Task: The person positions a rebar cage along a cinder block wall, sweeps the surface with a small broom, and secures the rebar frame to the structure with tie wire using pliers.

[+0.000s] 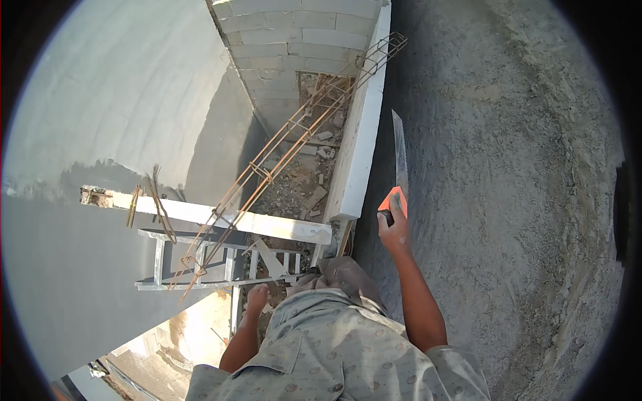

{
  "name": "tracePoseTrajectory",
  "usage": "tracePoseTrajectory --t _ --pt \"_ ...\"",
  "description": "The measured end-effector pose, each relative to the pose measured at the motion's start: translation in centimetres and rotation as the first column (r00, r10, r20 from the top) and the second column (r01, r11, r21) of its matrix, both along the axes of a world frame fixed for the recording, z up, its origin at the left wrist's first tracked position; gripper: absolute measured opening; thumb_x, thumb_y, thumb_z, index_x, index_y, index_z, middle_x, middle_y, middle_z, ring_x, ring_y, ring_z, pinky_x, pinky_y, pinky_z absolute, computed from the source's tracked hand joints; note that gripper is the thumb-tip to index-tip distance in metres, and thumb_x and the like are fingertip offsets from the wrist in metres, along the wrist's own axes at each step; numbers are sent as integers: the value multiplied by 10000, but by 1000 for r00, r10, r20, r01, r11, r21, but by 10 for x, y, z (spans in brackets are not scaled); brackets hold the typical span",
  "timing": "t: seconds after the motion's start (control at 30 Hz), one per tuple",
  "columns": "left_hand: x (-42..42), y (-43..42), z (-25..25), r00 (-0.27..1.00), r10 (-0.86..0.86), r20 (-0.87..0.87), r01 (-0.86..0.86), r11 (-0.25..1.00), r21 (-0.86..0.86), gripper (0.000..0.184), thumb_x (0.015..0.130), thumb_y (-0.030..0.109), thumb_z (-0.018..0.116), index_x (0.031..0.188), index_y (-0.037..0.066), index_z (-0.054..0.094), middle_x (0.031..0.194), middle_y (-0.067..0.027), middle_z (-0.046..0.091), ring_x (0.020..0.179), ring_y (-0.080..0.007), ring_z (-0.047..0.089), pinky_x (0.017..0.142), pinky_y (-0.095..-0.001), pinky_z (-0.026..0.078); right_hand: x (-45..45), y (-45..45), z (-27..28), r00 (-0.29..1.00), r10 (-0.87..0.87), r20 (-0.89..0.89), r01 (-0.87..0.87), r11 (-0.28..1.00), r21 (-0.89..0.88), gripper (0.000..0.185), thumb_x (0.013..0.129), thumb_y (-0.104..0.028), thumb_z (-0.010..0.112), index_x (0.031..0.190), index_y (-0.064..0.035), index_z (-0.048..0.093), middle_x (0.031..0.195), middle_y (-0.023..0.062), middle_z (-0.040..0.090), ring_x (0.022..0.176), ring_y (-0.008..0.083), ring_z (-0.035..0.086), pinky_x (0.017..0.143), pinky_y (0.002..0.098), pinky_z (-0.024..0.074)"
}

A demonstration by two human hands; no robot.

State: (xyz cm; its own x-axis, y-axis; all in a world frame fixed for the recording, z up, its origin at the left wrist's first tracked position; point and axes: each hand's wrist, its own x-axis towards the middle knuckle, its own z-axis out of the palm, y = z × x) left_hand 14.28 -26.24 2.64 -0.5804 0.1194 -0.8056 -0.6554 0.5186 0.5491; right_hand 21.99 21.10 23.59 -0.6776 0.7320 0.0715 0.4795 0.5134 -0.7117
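Observation:
My right hand [394, 224] is closed round the orange and black handle [394, 200] of a handsaw. The saw's long tapering blade [400, 150] points away from me, close along the rough grey wall on the right. On the other side of my body, my left hand [257, 299] is beside the metal ladder [227, 264]. Its fingers look curled in, and I see nothing in them. Just beyond that hand, a pale triangular piece [269, 259] lies across the ladder's rungs.
A rusty rebar cage [267, 174] leans diagonally over a white-topped beam [267, 226] and a block wall's edge [364, 127]. Rubble [294, 180] covers the ground below. Bent bars [159, 207] stick up from the beam. A smooth grey wall [114, 120] rises left, a rough one [501, 200] right.

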Motion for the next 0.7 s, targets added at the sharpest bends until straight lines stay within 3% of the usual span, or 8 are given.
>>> tracePoseTrajectory --t 0.13,0.23,0.27,0.3,0.37,0.4,0.57,0.7 --pt "-21 32 20 887 -237 -396 173 966 -190 297 886 221 609 1079 1 658 820 -109 683 716 -229 661 694 -340 524 -67 36 -35 994 60 95 -72 989 128 596 877 -189 563 1435 -46 409 1309 205 553 1170 352 558 963 418 459" --pt "-84 85 31 732 -190 -654 87 979 -186 343 858 174 637 1134 -30 626 1033 -210 663 952 -337 647 852 -396 504 -97 49 -55 974 118 193 -138 986 92 570 876 -186 547 1420 -62 427 1240 175 582 1089 355 585 931 441 465" --pt "-114 97 18 612 -201 -765 98 979 -179 398 833 161 676 1170 -36 598 1125 -221 620 1043 -357 599 922 -423 466 -106 53 -67 964 133 229 -156 984 83 563 874 -185 550 1412 -62 437 1230 171 587 1087 355 585 928 444 465" --pt "-139 128 69 459 -395 -796 153 918 -367 492 808 152 704 1233 -36 545 1189 -230 579 1146 -389 521 1000 -446 398 -109 52 -82 959 143 246 -171 980 98 573 870 -202 573 1410 -71 432 1238 159 571 1117 355 565 928 460 459" --pt "-188 170 110 478 -461 -748 178 884 -432 596 795 201 719 1298 -19 484 1291 -259 492 1230 -423 426 1040 -483 340 -108 47 -100 943 166 289 -191 980 60 621 865 -201 599 1434 -60 394 1279 175 546 1163 361 537 957 451 447" --pt "-210 175 96 404 -485 -775 145 871 -470 781 752 305 765 1382 6 413 1371 -286 408 1287 -444 361 1067 -513 306 -109 47 -105 935 179 307 -201 979 42 646 863 -200 611 1447 -55 375 1300 183 533 1187 363 524 972 447 441" --pt "-277 217 111 524 -787 -325 306 530 -791 1197 626 449 846 1520 74 145 1442 -276 343 1364 -430 288 1124 -522 231 -115 52 -118 900 237 365 -236 971 -47 651 875 -221 614 1451 -55 361 1376 185 470 1248 354 476 1000 460 422" --pt "-301 217 94 556 -768 -317 401 583 -707 1194 597 401 857 1503 69 154 1389 -253 402 1320 -413 351 1105 -518 259 -134 69 -110 880 267 392 -237 964 -123 663 882 -226 610 1462 -51 339 1390 193 457 1276 359 448 1022 448 410"
